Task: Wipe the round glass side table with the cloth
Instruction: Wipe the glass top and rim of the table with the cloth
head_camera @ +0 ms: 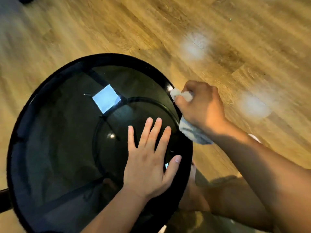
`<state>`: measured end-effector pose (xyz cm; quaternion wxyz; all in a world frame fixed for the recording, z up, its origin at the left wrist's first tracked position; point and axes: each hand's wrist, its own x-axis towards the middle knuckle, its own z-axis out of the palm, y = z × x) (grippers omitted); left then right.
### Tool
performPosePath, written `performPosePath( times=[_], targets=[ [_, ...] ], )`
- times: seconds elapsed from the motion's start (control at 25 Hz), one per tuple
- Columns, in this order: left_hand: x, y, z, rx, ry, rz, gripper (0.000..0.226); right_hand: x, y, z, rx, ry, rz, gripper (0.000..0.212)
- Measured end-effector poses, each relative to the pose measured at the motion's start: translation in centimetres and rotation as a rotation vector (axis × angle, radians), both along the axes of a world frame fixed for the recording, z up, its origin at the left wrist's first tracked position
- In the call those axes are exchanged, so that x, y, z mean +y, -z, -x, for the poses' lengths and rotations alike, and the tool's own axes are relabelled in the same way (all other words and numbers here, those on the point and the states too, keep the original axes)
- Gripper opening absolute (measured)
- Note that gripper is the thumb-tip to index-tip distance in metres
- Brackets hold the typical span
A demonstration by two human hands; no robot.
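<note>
The left hand [149, 163] lies flat with fingers spread on the dark glass top of the round side table [55, 132]. The right hand [202, 108] grips a bunched pale cloth [193, 133] against the table's black rim at its right edge. The table stands on a wood-plank floor [168, 27].

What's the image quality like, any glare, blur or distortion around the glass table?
In the head view, a bright square reflection sits on the dark glass table; two hazy white glare patches lie on the wooden floor, whose planks look soft and bowed by the wide lens; the right hand gripping the cloth is shadowed, the left hand flat on the glass better lit.
</note>
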<state>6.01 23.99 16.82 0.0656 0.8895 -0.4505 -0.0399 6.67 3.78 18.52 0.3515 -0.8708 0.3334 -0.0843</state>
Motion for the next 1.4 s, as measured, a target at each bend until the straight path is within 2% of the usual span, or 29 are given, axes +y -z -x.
performPosePath(
  times=[0.12, 0.2, 0.4, 0.48, 0.56, 0.72, 0.8, 0.88, 0.96, 1.08, 1.16, 1.32, 1.4],
  targets=[
    [-0.1, -0.2, 0.1, 0.005, 0.0, -0.044, 0.064, -1.4, -1.0, -7.8, 0.086, -0.118, -0.083, 0.024],
    [-0.2, -0.7, 0.2, 0.011, -0.011, -0.056, 0.064, -1.9, -1.4, -9.6, 0.104, -0.115, -0.144, 0.028],
    [0.0, -0.3, 0.1, 0.012, -0.01, -0.041, 0.064, 0.9, -0.3, 3.6, 0.129, -0.039, -0.108, 0.026],
    [0.1, 0.0, 0.1, 0.011, -0.009, -0.027, 0.065, 1.1, -0.1, 4.7, 0.132, -0.066, -0.014, 0.026],
    [0.1, 0.2, 0.0, 0.012, -0.005, -0.025, 0.066, 0.1, -0.4, 0.0, 0.101, -0.091, 0.071, 0.03],
    [0.1, -0.2, -0.1, 0.033, 0.0, -0.035, 0.065, -1.4, -1.0, -11.9, 0.136, -0.201, 0.013, 0.03],
    [0.0, -0.7, 0.1, 0.051, -0.008, -0.058, 0.064, -0.8, -0.9, -14.1, 0.15, -0.236, 0.024, 0.028],
    [0.0, -0.9, 0.1, 0.045, -0.015, -0.081, 0.064, -0.9, -0.5, -12.4, 0.121, -0.2, -0.016, 0.033],
    [0.0, -0.7, 0.1, 0.046, -0.018, -0.083, 0.065, -1.9, 0.0, -7.7, 0.114, -0.178, 0.004, 0.028],
    [-0.1, -0.3, 0.1, 0.024, -0.018, -0.071, 0.068, -2.6, 0.0, -3.0, 0.196, -0.209, 0.043, 0.038],
    [-0.1, 0.0, 0.1, 0.02, -0.017, -0.055, 0.069, -2.5, -0.2, -6.7, 0.159, -0.24, 0.133, 0.039],
    [0.0, 0.3, -0.2, 0.018, -0.005, -0.046, 0.069, 0.7, -0.8, -19.4, 0.11, -0.394, 0.232, 0.033],
    [0.0, 0.0, -0.2, 0.026, -0.004, -0.049, 0.066, 2.7, -1.2, -23.3, 0.123, -0.444, 0.236, 0.033]
  ],
)
